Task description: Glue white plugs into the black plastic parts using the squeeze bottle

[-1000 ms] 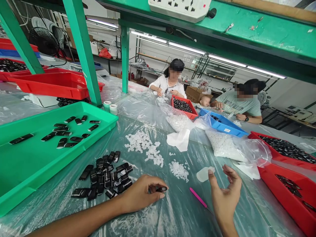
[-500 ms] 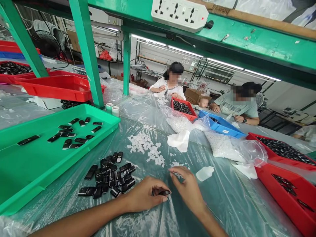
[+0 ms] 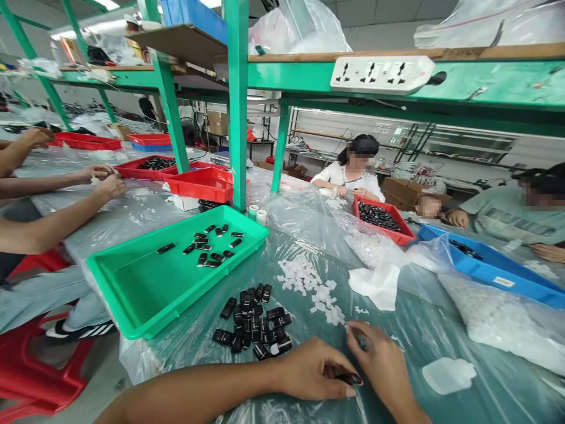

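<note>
My left hand (image 3: 315, 374) is closed round a small black part (image 3: 348, 377) low in the middle of the view. Touching it from the right, my right hand (image 3: 382, 368) has its fingers curled with something small and dark pinched at the fingertips. Just left of my hands lies a pile of black parts (image 3: 253, 322) on the plastic-covered table. Small white pieces (image 3: 315, 288) are scattered beyond my hands. A green tray (image 3: 145, 288) at the left holds several more black parts (image 3: 212, 244).
A white squeeze bottle (image 3: 448, 375) lies to the right, near a clear bag of white pieces (image 3: 498, 321). Farther back are a white cloth (image 3: 375, 284), a red tray (image 3: 382, 218) and a blue tray (image 3: 489, 268). Other people sit across and at the left. Green shelf posts (image 3: 238, 106) stand behind the tray.
The view has swung left and up. My right hand came down from the right and closed against my left hand, which kept its hold on the black part.
</note>
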The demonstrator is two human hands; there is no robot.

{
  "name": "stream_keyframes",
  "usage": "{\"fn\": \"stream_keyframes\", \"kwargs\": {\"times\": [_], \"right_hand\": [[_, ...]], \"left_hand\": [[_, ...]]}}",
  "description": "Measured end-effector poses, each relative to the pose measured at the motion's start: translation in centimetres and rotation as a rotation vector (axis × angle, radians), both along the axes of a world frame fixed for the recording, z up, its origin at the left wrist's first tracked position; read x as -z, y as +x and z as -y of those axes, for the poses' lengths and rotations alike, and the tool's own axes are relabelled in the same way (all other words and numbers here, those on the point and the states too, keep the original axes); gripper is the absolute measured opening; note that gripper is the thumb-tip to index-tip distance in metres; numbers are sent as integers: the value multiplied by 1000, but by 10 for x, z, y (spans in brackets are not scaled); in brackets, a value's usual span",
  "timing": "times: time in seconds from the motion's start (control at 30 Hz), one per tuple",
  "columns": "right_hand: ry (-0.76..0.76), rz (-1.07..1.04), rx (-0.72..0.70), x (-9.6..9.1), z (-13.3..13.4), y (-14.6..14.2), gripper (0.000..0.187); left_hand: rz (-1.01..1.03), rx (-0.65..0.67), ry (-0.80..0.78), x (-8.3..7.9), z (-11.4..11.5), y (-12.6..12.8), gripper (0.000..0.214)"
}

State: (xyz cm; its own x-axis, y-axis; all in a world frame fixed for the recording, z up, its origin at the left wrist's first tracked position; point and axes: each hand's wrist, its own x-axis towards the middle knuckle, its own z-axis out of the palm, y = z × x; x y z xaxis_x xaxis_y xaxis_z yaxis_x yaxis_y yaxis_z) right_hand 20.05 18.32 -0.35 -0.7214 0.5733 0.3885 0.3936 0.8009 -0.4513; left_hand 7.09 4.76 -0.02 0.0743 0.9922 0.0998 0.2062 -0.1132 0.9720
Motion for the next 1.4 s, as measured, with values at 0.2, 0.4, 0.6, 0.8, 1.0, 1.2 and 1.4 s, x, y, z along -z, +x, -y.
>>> {"fn": "stream_keyframes", "kwargs": {"times": [0.2,0.4,0.6,0.8,1.0,1.2,1.4], "right_hand": [[-427,-190,231,9,5,32,32],[-507,-468,251,-8,39,38,31],[-522,-556,163,-14,55,28,22],[-543,-471,35,-8,57,27,22],[-595,-458,39,-4,59,26,24],[-722,-418,85,-5,70,24,31],[-746,-427,40,-4,76,20,33]], "left_hand": [[44,13,-25,-2,1,-1,48],[218,-12,-88,-7,-2,3,55],[276,26,-113,-7,-6,1,49],[189,47,-75,-9,-5,-2,45],[180,63,-71,-5,-5,-2,44],[242,57,-55,-13,-5,-3,47],[271,81,-55,-11,-6,-7,44]]}}
